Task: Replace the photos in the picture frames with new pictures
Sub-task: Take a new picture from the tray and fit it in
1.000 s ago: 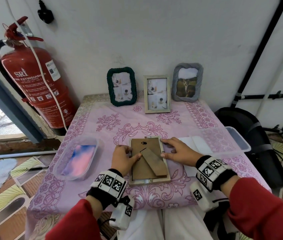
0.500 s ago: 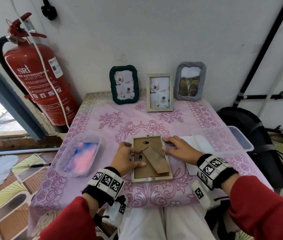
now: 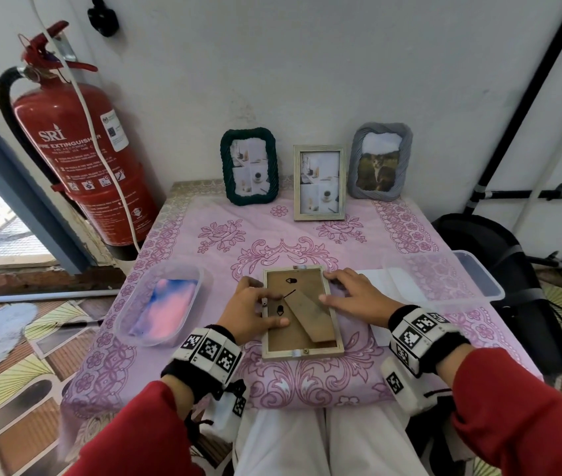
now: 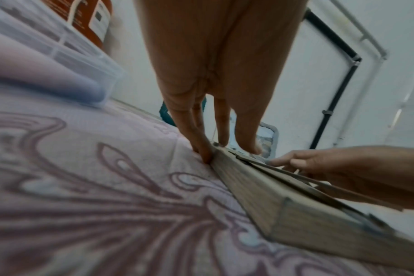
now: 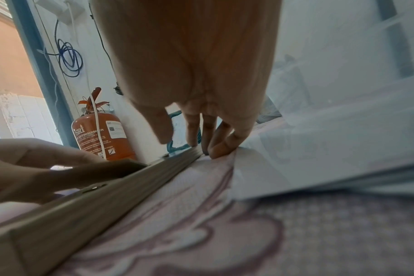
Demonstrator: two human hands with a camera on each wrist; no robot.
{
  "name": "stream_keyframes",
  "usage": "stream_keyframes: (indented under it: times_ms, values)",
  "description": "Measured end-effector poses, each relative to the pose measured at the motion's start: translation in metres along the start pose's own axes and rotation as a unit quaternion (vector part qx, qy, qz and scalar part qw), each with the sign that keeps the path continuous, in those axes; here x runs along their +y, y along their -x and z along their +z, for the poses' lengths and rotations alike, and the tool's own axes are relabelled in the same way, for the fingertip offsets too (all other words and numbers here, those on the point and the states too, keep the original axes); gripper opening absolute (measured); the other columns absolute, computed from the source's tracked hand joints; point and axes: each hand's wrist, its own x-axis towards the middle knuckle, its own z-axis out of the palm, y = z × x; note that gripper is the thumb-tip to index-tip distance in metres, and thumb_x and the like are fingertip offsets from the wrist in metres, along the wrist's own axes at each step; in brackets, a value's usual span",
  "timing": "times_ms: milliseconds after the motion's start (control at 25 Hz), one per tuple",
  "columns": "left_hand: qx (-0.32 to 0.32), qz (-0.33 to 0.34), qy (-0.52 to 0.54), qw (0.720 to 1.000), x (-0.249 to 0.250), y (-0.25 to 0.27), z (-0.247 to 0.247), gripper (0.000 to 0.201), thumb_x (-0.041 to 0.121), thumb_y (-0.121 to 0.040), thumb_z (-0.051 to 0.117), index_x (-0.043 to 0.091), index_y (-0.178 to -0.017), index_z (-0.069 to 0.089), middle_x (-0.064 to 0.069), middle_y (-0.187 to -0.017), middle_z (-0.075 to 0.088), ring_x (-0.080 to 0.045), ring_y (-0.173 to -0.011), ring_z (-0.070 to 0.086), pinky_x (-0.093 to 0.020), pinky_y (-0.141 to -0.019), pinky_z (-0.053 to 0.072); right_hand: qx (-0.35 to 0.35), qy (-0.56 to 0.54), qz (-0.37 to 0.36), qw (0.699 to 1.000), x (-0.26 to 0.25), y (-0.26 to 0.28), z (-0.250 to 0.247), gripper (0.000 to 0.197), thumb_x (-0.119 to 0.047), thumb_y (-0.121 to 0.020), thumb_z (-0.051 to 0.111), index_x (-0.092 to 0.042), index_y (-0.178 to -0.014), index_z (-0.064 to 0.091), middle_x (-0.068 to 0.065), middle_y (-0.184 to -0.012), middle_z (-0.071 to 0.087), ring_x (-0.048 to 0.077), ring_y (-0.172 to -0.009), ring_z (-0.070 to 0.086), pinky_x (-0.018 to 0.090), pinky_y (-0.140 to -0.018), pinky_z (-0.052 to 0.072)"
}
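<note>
A light wooden picture frame [image 3: 301, 352] lies face down on the pink tablecloth, near the front. Its brown backing [image 3: 281, 338] and folded easel leg [image 3: 310, 316] face up. My left hand [image 3: 255, 309] is at the frame's left edge, with fingertips at a small clip and the thumb on the backing. In the left wrist view the left hand's fingers [image 4: 202, 149] run straight down against the frame's side [image 4: 260, 190]. My right hand [image 3: 346, 292] lies flat on the upper right edge, and its fingers [image 5: 215, 147] press beside the frame [image 5: 106, 196].
Three frames stand at the back wall: green [image 3: 248, 166], light wood [image 3: 319, 182] and grey [image 3: 381, 161]. A clear tub [image 3: 124, 304] with a pink-blue picture sits left. White sheets [image 3: 372, 280] and another clear tub [image 3: 478, 286] lie right. A fire extinguisher [image 3: 80, 159] stands at the far left.
My left hand has slid toward me along the frame's left edge, and its thumb now rests lower on the backing. The right hand and the frame have stayed put.
</note>
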Motion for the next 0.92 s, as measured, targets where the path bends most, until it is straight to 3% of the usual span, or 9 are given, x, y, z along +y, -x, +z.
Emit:
stream_keyframes:
  times_ms: [80,160,240,400,520,640,720,920]
  values:
    - [0.010,-0.016,0.064,0.998,-0.004,-0.003,-0.005,0.044,0.021,-0.085,0.066,0.009,-0.127,0.054,-0.006,-0.120,0.041,-0.019,-0.107,0.054,-0.024,-0.093,0.045,0.025,-0.030,-0.005,0.999,0.001,-0.003,0.000,0.043,-0.020,-0.094,0.053,-0.008,-0.134,0.046,0.013,-0.133,0.046,0.025,-0.128,0.041,0.035,-0.110,0.032]
    - [0.012,-0.059,0.193,0.979,-0.007,-0.006,-0.010,0.038,0.008,-0.092,0.054,0.001,-0.129,0.050,-0.014,-0.121,0.046,-0.027,-0.103,0.057,-0.034,-0.078,0.057,0.026,-0.049,-0.016,0.998,0.003,-0.004,-0.001,0.038,-0.010,-0.094,0.052,-0.004,-0.131,0.048,0.016,-0.131,0.048,0.025,-0.125,0.046,0.032,-0.108,0.035]
    - [-0.001,-0.088,0.266,0.960,-0.010,-0.009,-0.013,0.035,0.001,-0.092,0.051,-0.001,-0.127,0.050,-0.016,-0.115,0.047,-0.026,-0.095,0.055,-0.023,-0.054,0.057,0.024,-0.067,-0.018,0.997,0.004,-0.003,-0.002,0.039,-0.006,-0.092,0.054,-0.002,-0.130,0.048,0.017,-0.130,0.047,0.025,-0.123,0.048,0.029,-0.105,0.038]
    - [-0.019,-0.096,0.265,0.959,-0.011,-0.017,-0.014,0.033,-0.003,-0.088,0.057,-0.002,-0.120,0.050,-0.018,-0.106,0.050,-0.020,-0.070,0.057,-0.016,-0.041,0.049,0.026,-0.063,-0.014,0.998,0.004,-0.006,-0.001,0.038,-0.006,-0.089,0.059,-0.003,-0.127,0.050,0.017,-0.127,0.047,0.025,-0.119,0.049,0.031,-0.103,0.040]
    - [-0.026,-0.091,0.255,0.962,-0.013,-0.022,-0.014,0.028,-0.002,-0.086,0.059,-0.001,-0.113,0.051,-0.014,-0.105,0.050,-0.019,-0.066,0.056,-0.016,-0.039,0.048,0.025,-0.045,-0.003,0.999,0.003,-0.013,-0.002,0.037,-0.004,-0.087,0.061,-0.001,-0.122,0.049,0.016,-0.121,0.047,0.024,-0.109,0.050,0.031,-0.097,0.042]
    - [-0.029,-0.096,0.251,0.963,-0.013,-0.025,-0.016,0.024,-0.003,-0.085,0.060,0.004,-0.106,0.052,-0.011,-0.104,0.048,-0.020,-0.065,0.055,-0.020,-0.042,0.052,0.007,-0.058,0.008,0.998,0.003,-0.018,-0.008,0.039,-0.004,-0.084,0.065,-0.003,-0.120,0.049,0.009,-0.107,0.045,0.018,-0.091,0.047,0.022,-0.079,0.042]
    - [-0.031,-0.101,0.252,0.962,-0.014,-0.029,-0.018,0.029,-0.005,-0.084,0.061,0.002,-0.111,0.052,-0.009,-0.101,0.046,-0.021,-0.064,0.055,-0.021,-0.044,0.054,0.004,-0.055,0.014,0.998,0.004,-0.020,-0.010,0.040,-0.005,-0.082,0.068,-0.005,-0.119,0.050,0.006,-0.102,0.046,0.017,-0.086,0.047,0.015,-0.068,0.041]
    - [-0.052,-0.105,0.254,0.960,-0.015,-0.035,-0.022,0.033,-0.006,-0.081,0.064,0.007,-0.109,0.052,-0.003,-0.091,0.047,-0.023,-0.062,0.057,-0.024,-0.047,0.056,0.022,-0.013,-0.003,1.000,0.003,-0.027,-0.005,0.046,-0.014,-0.078,0.075,-0.008,-0.116,0.050,0.004,-0.097,0.047,0.018,-0.081,0.048,0.024,-0.073,0.039]
